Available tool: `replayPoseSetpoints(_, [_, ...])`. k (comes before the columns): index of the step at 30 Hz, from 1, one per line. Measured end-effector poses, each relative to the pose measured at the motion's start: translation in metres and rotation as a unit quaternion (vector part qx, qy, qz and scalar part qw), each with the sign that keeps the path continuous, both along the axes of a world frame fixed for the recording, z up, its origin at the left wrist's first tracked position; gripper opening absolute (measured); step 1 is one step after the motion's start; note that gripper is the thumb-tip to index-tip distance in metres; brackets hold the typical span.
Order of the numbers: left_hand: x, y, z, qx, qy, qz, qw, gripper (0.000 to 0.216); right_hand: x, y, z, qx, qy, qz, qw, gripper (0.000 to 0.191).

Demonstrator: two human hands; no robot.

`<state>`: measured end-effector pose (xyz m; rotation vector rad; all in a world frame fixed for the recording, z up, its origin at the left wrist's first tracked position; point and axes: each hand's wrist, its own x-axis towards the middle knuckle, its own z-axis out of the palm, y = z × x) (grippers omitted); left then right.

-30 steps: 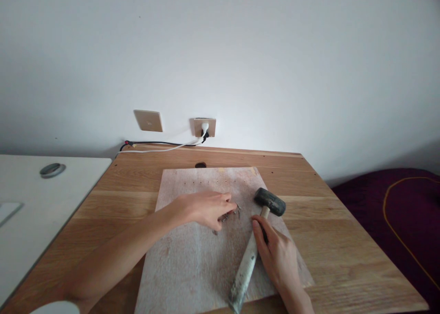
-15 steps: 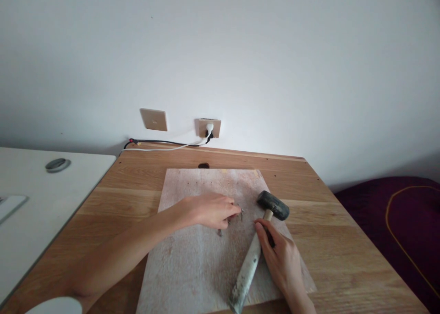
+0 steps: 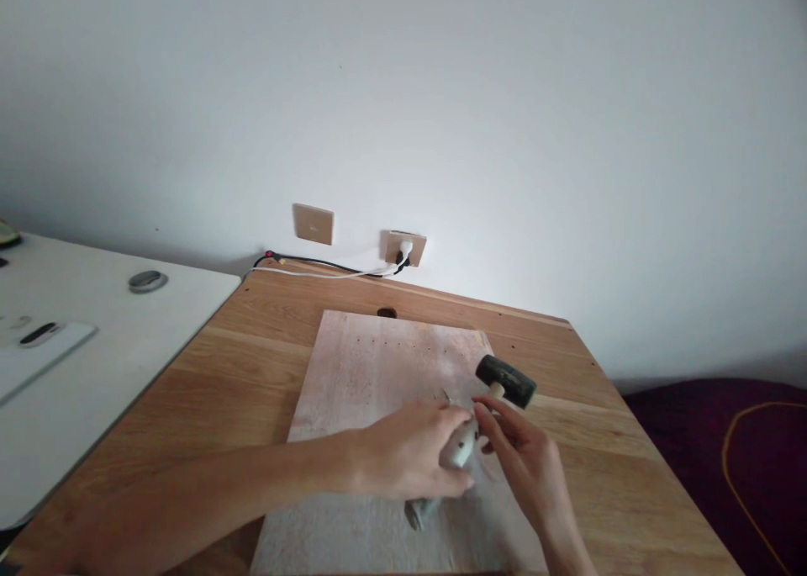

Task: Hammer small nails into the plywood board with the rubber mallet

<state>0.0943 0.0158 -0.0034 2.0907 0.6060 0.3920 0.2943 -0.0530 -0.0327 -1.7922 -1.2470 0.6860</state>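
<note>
Left hand (image 3: 409, 462): closed loosely over mallet (image 3: 470, 437) handle, mid-board (image 3: 353, 374).
Right hand (image 3: 523, 458): fingertips pinching handle near head.
Risk: loose nails (image 3: 446, 398) beside handle could scatter if knocked.

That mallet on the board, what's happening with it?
A person is working at a wooden desk with both bare hands. The left hand lies over the pale handle of a black-headed mallet, which rests on a light wooden board. The right hand touches the handle from the other side, near the head. Whether either hand grips it firmly cannot be told. A few small nails seem to lie by the fingers, too small to be sure.
</note>
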Motion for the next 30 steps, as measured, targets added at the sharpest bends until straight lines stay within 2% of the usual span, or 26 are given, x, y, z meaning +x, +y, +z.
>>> replayPoseSetpoints(1, [-0.01, 0.003, 0.005, -0.047, -0.025, 0.013, 0.998, 0.031, -0.005, 0.003, 0.007, 0.022, -0.023, 0.001, 1.0, 0.053])
replayPoseSetpoints(4, [-0.045, 0.008, 0.012, -0.18, -0.089, 0.053, 0.978, 0.044, -0.022, 0.007, 0.026, 0.103, -0.103, 0.051, 0.988, 0.051])
replayPoseSetpoints(7, [-0.08, 0.005, 0.005, -0.268, -0.099, 0.127, 0.95, 0.051, -0.038, 0.011, 0.037, 0.163, -0.157, 0.19, 0.955, 0.054])
replayPoseSetpoints(9, [-0.101, 0.003, -0.003, -0.287, -0.089, 0.195, 0.933, 0.055, -0.043, 0.017, 0.036, 0.17, -0.179, 0.278, 0.928, 0.047])
replayPoseSetpoints(11, [-0.118, 0.003, -0.012, -0.237, -0.079, 0.265, 0.931, 0.055, -0.042, 0.027, 0.031, 0.149, -0.218, 0.341, 0.902, 0.034])
replayPoseSetpoints(13, [-0.133, 0.006, -0.02, -0.14, -0.069, 0.334, 0.93, 0.051, -0.037, 0.038, 0.024, 0.131, -0.276, 0.38, 0.873, 0.026])
replayPoseSetpoints(16, [-0.15, 0.018, -0.027, -0.027, -0.059, 0.42, 0.905, 0.041, -0.033, 0.052, 0.014, 0.101, -0.36, 0.394, 0.84, 0.016])
replayPoseSetpoints(18, [-0.16, 0.029, -0.03, -0.027, -0.05, 0.442, 0.895, 0.034, -0.033, 0.059, 0.01, 0.063, -0.394, 0.387, 0.831, 0.008])
replayPoseSetpoints(20, [-0.169, 0.04, -0.034, -0.069, -0.044, 0.442, 0.893, 0.034, -0.036, 0.065, 0.009, 0.028, -0.406, 0.392, 0.825, 0.008])
replayPoseSetpoints(22, [-0.177, 0.049, -0.039, -0.093, -0.047, 0.45, 0.887, 0.036, -0.039, 0.07, 0.009, 0.009, -0.395, 0.402, 0.826, 0.012])
replayPoseSetpoints(25, [-0.189, 0.055, -0.045, -0.075, -0.042, 0.474, 0.876, 0.036, -0.043, 0.084, 0.011, -0.002, -0.344, 0.415, 0.842, 0.015])
replayPoseSetpoints(28, [-0.197, 0.056, -0.044, -0.021, -0.009, 0.487, 0.873, 0.036, -0.056, 0.109, 0.017, -0.016, -0.258, 0.422, 0.869, 0.015])
replayPoseSetpoints(30, [-0.199, 0.056, -0.04, 0.034, 0.014, 0.489, 0.871, 0.036, -0.07, 0.13, 0.022, 0.005, -0.221, 0.409, 0.885, 0.013])
